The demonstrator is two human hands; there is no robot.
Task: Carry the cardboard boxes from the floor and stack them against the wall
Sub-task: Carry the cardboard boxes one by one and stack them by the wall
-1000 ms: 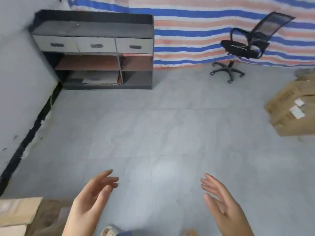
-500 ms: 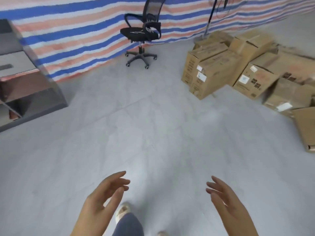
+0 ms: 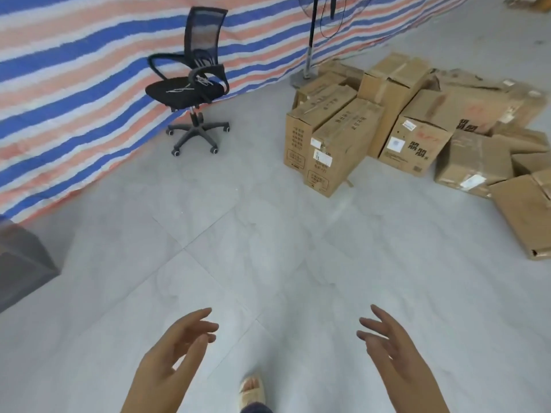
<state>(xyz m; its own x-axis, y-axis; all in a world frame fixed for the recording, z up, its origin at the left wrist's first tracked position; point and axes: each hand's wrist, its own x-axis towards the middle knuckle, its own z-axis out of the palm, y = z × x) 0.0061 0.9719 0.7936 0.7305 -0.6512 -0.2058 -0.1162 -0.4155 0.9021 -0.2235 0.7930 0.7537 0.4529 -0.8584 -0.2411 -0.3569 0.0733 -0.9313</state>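
A heap of several brown cardboard boxes (image 3: 417, 129) lies on the grey tiled floor at the upper right. Its nearest member is a tall box (image 3: 340, 147) with white labels, standing at the front left of the heap. Another box (image 3: 524, 216) lies tipped at the right edge. My left hand (image 3: 176, 353) and my right hand (image 3: 387, 347) are both held out low in front of me, palms facing each other, fingers relaxed and holding nothing. Both hands are far short of the boxes.
A black office chair (image 3: 190, 81) on castors stands at the upper left, before a striped blue, white and orange tarp (image 3: 74, 84). A fan stand (image 3: 308, 40) rises behind the boxes. A dark cabinet corner (image 3: 21, 263) shows at the left edge. My foot (image 3: 252, 391) is below.
The view has swung right: the drawer cabinet has slid out to the left, the chair has moved left, and the box heap has come into view and closer. Both hands stay empty.
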